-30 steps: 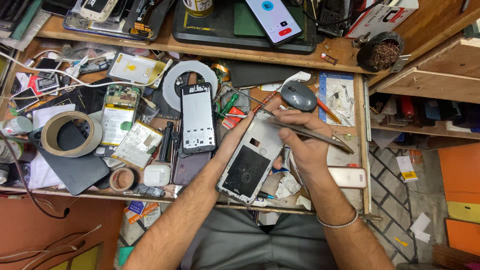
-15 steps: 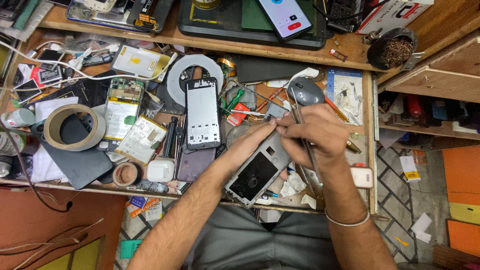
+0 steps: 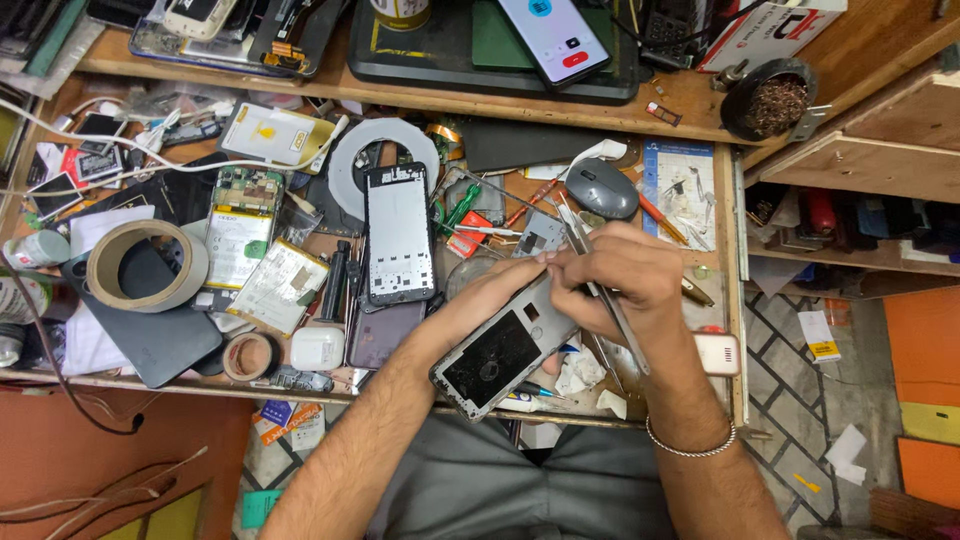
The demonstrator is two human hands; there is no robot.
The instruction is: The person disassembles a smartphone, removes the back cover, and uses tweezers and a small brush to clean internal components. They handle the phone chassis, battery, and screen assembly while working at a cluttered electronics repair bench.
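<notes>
My left hand grips a stripped grey phone housing, held tilted above the front edge of the workbench with its dark inner side up. My right hand is closed on a pair of metal tweezers. The tweezers' tip end rests at the housing's upper end, where the fingers of both hands meet. A silver bangle sits on my right wrist.
A black phone frame lies at the middle of the cluttered wooden bench. Nearby are a grey mouse, a large tape roll, a battery, and a lit smartphone on the back shelf.
The tweezers swung from lying flat toward the right to standing over the housing's upper end. The housing turned more slantwise, and both hands drew together over it.
</notes>
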